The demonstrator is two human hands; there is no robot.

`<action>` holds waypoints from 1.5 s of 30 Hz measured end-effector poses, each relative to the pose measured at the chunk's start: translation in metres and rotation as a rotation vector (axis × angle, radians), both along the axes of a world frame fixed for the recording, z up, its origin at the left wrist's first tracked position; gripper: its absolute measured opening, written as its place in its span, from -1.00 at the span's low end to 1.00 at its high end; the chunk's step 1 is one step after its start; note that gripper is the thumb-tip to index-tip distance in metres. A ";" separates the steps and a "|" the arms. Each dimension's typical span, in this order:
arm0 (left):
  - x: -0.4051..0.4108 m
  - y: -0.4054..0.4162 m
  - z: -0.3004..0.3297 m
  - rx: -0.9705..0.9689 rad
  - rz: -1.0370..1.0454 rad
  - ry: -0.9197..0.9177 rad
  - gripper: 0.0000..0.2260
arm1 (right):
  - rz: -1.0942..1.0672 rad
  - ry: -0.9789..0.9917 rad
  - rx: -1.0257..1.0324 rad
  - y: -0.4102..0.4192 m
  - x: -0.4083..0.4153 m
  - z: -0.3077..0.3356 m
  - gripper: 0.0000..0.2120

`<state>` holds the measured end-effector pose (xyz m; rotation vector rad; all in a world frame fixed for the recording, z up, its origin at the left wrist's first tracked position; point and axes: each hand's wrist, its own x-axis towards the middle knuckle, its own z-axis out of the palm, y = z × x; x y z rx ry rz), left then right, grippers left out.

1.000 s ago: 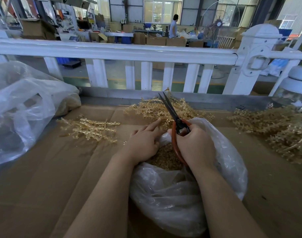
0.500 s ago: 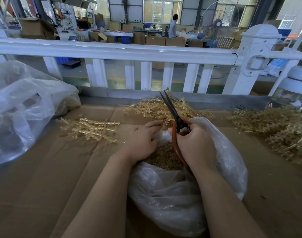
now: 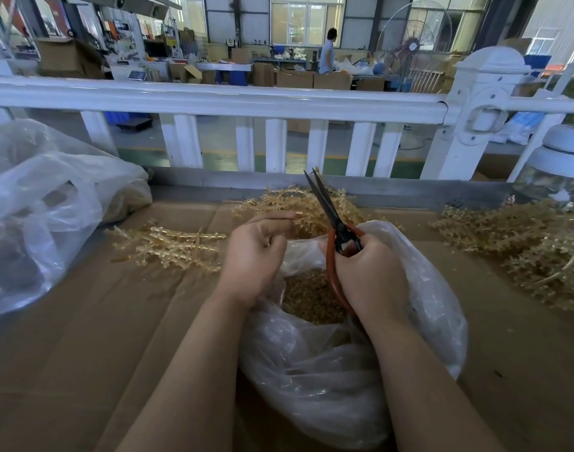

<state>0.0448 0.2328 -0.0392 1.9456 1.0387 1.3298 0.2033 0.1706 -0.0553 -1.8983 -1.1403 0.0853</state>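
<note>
Nearest, a clear bag (image 3: 344, 370) slumps open on the bench (image 3: 83, 337) and holds a heap of small amber bits (image 3: 311, 298). Over its mouth the left hand (image 3: 253, 256) has curled fingers, with thumb and forefinger pinching a sprig (image 3: 298, 218) at the near edge of the pile (image 3: 279, 200) behind the bag. The right hand (image 3: 370, 275) is wrapped round the red loops of the scissors (image 3: 331, 216), whose blades stand slightly apart and point up and away. The sprig runs sideways, just left of the blades, so the cut looks to fall over the bag. Farther off lie loose sprigs (image 3: 171, 244), a second bag (image 3: 44, 207) at left, a right-hand heap (image 3: 524, 243) and the white railing (image 3: 214, 99).
</note>
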 end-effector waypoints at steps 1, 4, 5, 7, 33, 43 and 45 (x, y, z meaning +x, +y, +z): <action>0.000 0.000 0.001 0.012 0.025 -0.046 -0.74 | -0.003 0.007 0.001 0.000 0.000 0.000 -0.60; -0.002 0.001 0.002 0.020 0.145 -0.160 -0.72 | -0.014 0.009 0.003 0.002 -0.001 0.001 -0.59; -0.003 0.002 0.001 0.009 0.184 -0.164 -0.71 | -0.018 0.006 0.002 0.002 -0.001 0.000 -0.58; -0.005 0.005 0.000 -0.047 0.220 -0.065 -0.70 | -0.021 0.013 0.004 0.002 -0.001 0.000 -0.57; 0.025 0.014 0.012 -0.023 0.049 0.776 -0.53 | -0.028 0.002 0.044 0.003 -0.004 0.000 -0.63; 0.044 0.025 0.017 0.005 0.214 0.851 -0.73 | -0.009 0.046 0.041 0.001 -0.004 0.004 -0.64; 0.046 0.027 0.016 0.101 0.202 0.877 -0.75 | -0.025 0.040 0.033 0.001 -0.004 0.004 -0.63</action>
